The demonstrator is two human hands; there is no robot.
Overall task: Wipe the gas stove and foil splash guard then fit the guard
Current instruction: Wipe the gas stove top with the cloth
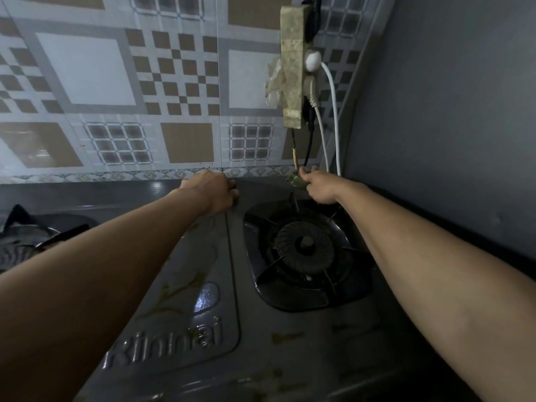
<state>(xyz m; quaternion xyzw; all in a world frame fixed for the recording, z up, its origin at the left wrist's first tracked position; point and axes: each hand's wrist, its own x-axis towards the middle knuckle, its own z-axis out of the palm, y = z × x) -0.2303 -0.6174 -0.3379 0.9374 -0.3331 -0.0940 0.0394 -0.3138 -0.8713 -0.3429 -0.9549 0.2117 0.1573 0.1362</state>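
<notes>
Behind, tiled wall (116,82): backs the counter. No splash guard stands against it, and none shows anywhere in view.
Gas stove (290,343): fills the lower frame. Brown smears mark its front deck, so wiping looks unfinished.
Right burner (304,250): grate in place, directly under the right forearm. Risk: a sleeveless arm dragged back could catch a grate prong and shift it.
Power strip (293,68): grimy, taped upright to the wall, with several plugs seated.
Cables (336,117): hang from the strip to the stove's rear corner, just beside the right fingers. Risk: a damp wipe near live plugs, or a snagged lead pulling the strip loose.
Left hand (213,192): fingers curled over the stove's rear rim, gripping it. Risk: tugging could slide the whole unit.
Right hand (319,188): closed in a pinch on the wad, at the far right corner.
Olive-brown wad (295,179): small, perhaps a cloth; what it is cannot be told. It touches or nearly touches a dark lead.
</notes>
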